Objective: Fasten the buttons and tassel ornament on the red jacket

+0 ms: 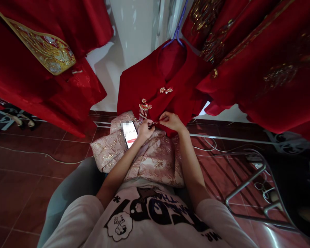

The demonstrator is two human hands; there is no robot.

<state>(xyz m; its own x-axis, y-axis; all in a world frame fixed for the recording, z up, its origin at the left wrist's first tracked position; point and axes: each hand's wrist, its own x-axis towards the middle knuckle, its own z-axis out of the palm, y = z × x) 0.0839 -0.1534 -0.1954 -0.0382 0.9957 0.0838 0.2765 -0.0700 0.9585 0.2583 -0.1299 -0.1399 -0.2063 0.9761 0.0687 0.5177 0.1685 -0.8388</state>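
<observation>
The left hand (145,132) and right hand (172,122) were both closed in a pinch on a small beaded fastening (153,123) held between them, at the lower edge of a red jacket (155,100). A phone (130,134) lay just beside the left hand, on pink brocade cloth (147,162).

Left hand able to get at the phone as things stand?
Probably yes: the phone lies on the pink brocade cloth right beside the left hand, nothing between them, though that hand is working at the red jacket.
</observation>
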